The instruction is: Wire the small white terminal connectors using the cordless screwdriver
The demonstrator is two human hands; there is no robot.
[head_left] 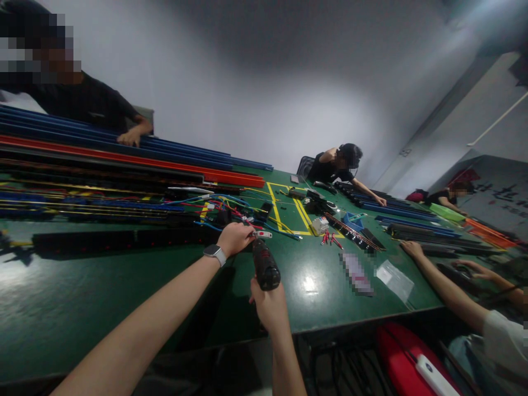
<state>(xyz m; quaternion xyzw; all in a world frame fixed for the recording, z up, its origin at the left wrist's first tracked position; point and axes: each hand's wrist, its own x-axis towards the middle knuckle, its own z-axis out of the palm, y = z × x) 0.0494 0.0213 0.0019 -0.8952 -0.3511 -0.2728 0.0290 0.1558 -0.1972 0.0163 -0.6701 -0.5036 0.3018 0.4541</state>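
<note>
My right hand (269,303) is wrapped round the lower grip of a black electric screwdriver (264,263), whose tip points away toward a black strip (124,240) on the green table (82,297). My left hand (235,237), with a watch on its wrist, is closed over the end of that strip, among red, blue and yellow wires (231,212). What its fingers pinch is hidden.
Long blue, red and black rails (124,159) lie along the far left. A person in black leans on them; another sits at the far end. A co-worker's arms (445,286) rest at the right. Small parts, a plastic bag (395,279) and red clips (330,238) lie nearby.
</note>
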